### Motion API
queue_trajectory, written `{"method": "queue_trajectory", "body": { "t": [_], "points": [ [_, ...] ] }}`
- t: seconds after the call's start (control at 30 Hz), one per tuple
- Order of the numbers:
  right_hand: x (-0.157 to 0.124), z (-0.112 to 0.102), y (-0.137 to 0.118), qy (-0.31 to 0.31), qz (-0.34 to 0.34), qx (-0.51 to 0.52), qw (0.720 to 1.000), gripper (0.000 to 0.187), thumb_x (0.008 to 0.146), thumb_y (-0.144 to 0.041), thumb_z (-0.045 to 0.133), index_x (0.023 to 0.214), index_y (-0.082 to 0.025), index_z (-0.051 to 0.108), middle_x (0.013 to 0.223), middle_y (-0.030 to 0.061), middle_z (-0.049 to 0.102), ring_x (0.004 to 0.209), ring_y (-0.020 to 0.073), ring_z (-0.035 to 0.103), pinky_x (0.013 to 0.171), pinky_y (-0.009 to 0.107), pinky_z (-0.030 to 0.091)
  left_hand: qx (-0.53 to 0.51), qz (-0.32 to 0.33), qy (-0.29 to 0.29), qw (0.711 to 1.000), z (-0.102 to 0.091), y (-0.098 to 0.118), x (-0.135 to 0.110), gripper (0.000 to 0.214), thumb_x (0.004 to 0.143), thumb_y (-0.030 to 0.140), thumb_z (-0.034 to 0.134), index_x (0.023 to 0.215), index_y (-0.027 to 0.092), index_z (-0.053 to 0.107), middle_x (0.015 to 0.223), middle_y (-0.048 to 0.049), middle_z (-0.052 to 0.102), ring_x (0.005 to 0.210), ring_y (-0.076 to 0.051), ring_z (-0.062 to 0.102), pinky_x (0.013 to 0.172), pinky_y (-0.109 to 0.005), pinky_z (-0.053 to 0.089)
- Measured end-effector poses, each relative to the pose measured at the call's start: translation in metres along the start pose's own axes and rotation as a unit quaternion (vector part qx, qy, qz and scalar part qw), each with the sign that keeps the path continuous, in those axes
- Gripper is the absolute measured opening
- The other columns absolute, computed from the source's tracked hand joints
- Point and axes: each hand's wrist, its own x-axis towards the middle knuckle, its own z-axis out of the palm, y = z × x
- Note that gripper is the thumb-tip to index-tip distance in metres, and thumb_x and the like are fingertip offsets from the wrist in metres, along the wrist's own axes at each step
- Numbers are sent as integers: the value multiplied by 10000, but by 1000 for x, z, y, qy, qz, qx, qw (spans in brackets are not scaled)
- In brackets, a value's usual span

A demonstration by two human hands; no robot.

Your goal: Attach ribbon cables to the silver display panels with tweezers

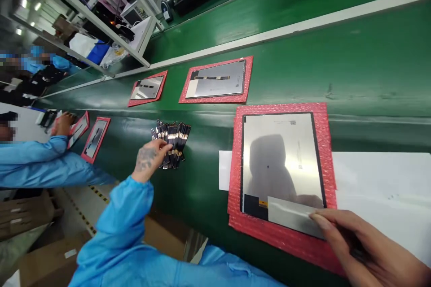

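My left hand (150,159), tattooed and in a blue sleeve, grips a bundle of flexible ribbon cables (177,143) standing over the green belt. My right hand (367,246) pinches the edge of a silver film sheet (291,217). That sheet lies across the lower corner of a large silver-backed display panel (279,157), which rests on a red bubble-wrap mat (279,110). A white paper sheet (380,175) sticks out from under the mat on both sides.
Two more panels on red mats (215,80) lie along the green conveyor belt (336,71). A co-worker's hand (62,124) in a blue sleeve rests on another panel farther along. Metal shelving (111,9) stands beyond the belt, and cardboard boxes (23,215) sit on the floor.
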Motion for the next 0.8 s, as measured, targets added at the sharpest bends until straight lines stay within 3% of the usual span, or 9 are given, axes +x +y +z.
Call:
{"method": "queue_trajectory", "body": {
  "t": [0.1,0.23,0.43,0.6,0.7,0.8],
  "points": [
    [3,-2,-10,-10,-3,26,1000,161,878,-546,562,825,-439,669,780,7,743,641,297,698,515,420,561,-19,-47,28,998,26,-25,-26,168,719,346,703,700,229,584,714,-25,645,782,-247,640,687,-302,437],
    [8,-3,-16,-30,-61,10,998,223,898,-492,566,869,-305,683,815,21,754,640,248,693,560,358,556,-88,-91,41,991,36,-40,-21,186,694,307,721,717,222,556,710,-9,633,784,-227,641,700,-292,447],
    [6,1,-20,16,-105,44,993,244,939,-453,569,850,-255,680,734,18,700,565,192,614,541,309,519,-228,-119,-3,966,35,-47,-13,266,595,265,803,621,192,549,540,49,539,556,-144,541,571,-255,408],
    [4,-3,-21,31,-107,88,990,207,938,-451,613,850,-284,695,742,7,701,583,196,616,554,315,526,-333,-121,0,935,28,-48,-14,297,609,249,839,684,173,562,534,64,531,535,-117,517,579,-247,423],
    [5,-8,-28,19,-83,107,991,215,923,-471,630,827,-295,707,725,7,696,584,201,612,533,313,515,-384,-111,22,917,14,-46,-25,277,657,268,822,704,160,572,564,47,575,574,-111,528,599,-237,406],
    [8,-10,-41,-18,-66,134,989,226,896,-476,659,805,-283,734,765,25,716,663,218,645,570,314,528,-442,-72,19,894,8,-26,-57,277,673,365,810,738,151,646,695,11,674,707,-137,598,687,-252,455]
  ]
}}
